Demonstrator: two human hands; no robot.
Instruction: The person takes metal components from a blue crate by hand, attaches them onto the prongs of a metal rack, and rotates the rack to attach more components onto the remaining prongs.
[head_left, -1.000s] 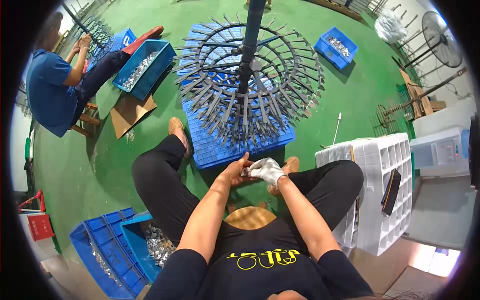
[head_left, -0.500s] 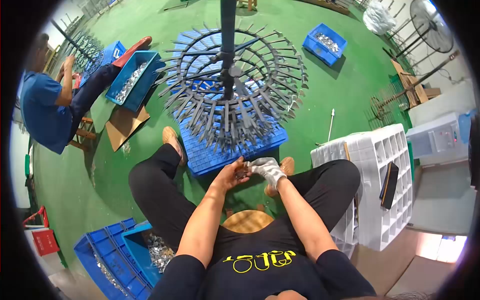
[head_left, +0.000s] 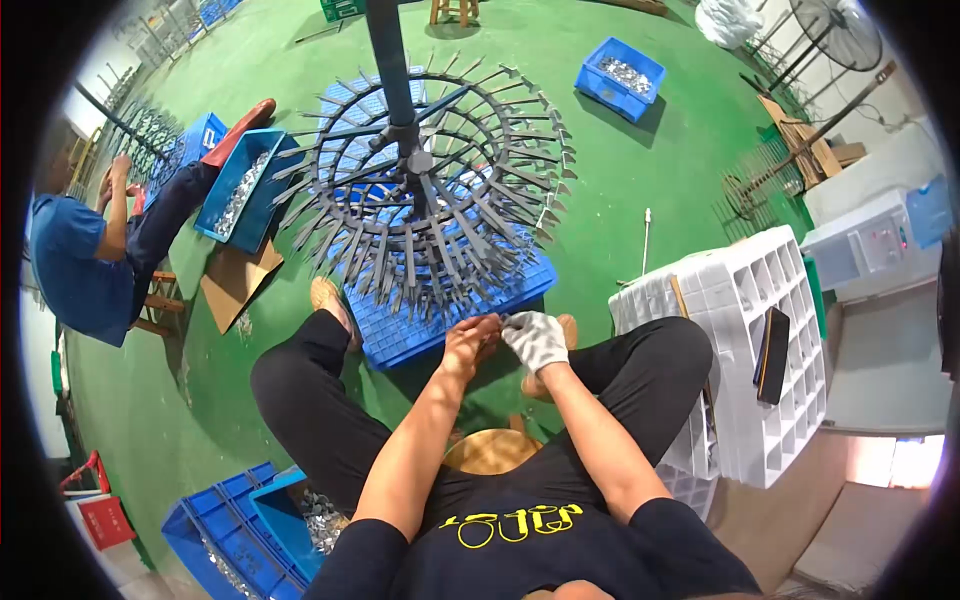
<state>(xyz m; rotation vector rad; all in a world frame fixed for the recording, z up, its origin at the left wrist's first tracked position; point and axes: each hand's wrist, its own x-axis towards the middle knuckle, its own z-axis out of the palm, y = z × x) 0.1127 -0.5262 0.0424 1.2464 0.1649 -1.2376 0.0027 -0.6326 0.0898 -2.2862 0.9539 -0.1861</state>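
Observation:
Bare and partly curled, my left hand (head_left: 472,342) is beside the front of the round metal rack (head_left: 420,190), its fingers closed around something I cannot make out. My right hand (head_left: 537,340), in a whitish glove, meets it at the fingertips in a pinch; whatever lies between them is too small to name. The dark rack has rings of many flat prongs and a central pole. It stands over a blue plastic pallet (head_left: 395,345), just beyond both hands.
Small metal parts fill a blue bin (head_left: 620,82) at the back, a teal bin (head_left: 240,190) by a seated person (head_left: 85,255), and another bin (head_left: 275,510) at lower left. A white gridded stack (head_left: 735,345) with a black object (head_left: 771,356) stands right. A stool (head_left: 490,452) is below.
The view has shifted, so the rack sits further left. My left hand has turned from palm up with small parts showing to a more closed pose. My right hand stays against its fingertips.

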